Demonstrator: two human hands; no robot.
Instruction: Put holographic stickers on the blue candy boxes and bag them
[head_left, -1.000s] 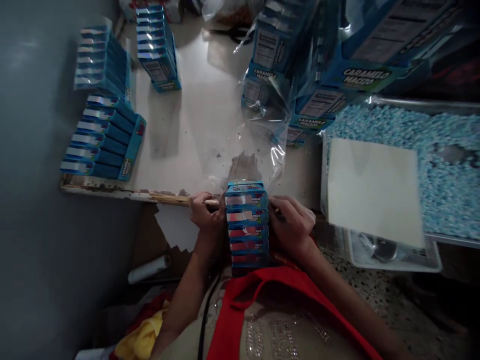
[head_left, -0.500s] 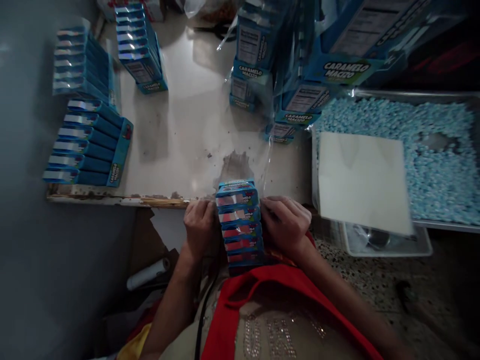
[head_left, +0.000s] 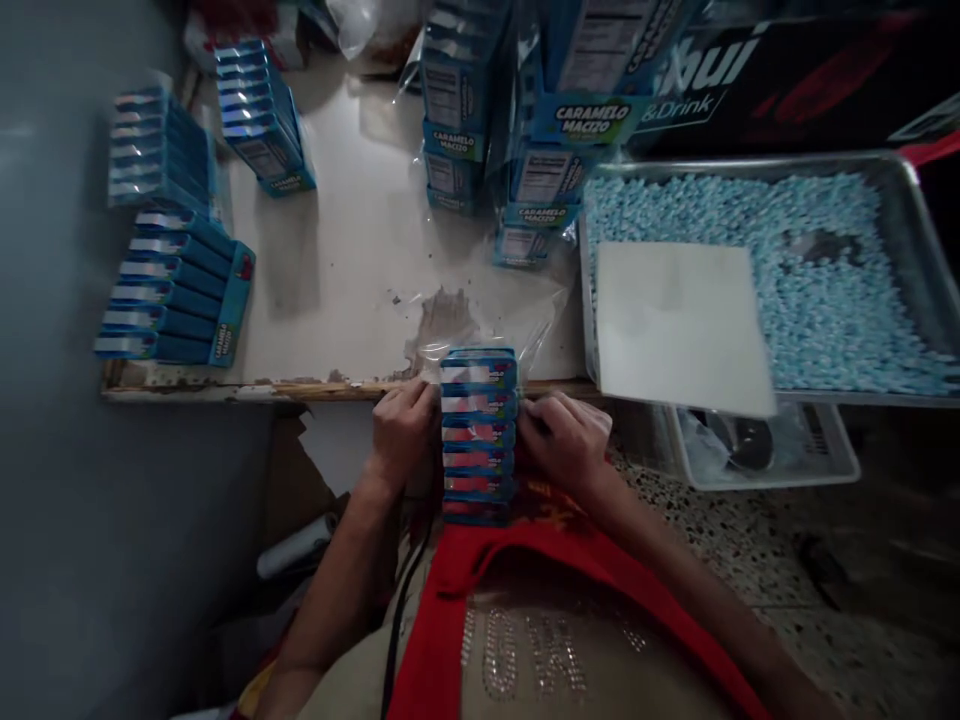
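A display pack of blue candy boxes (head_left: 480, 435) rests against my front at the table's edge, its small boxes stacked in a row. Clear plastic bag film (head_left: 544, 335) surrounds the pack and spreads beyond its far end. On the left side of the pack, my left hand (head_left: 403, 425) is closed, its fingers pinching the film edge. My right hand (head_left: 566, 437) is closed on the film at the opposite side. The exact grip of the fingertips is partly hidden.
More blue candy packs (head_left: 172, 285) stand at the left of the worn white table (head_left: 360, 280). Bagged packs (head_left: 547, 175) are stacked at the back. To the right, a metal tray (head_left: 907, 190) holds blue candies, with a cream sheet (head_left: 682, 325) over its corner. Below is a white bin (head_left: 847, 465).
The view has shifted a little. The film now stands spread wider past the far end of the pack. Both hands stay closed at its sides.
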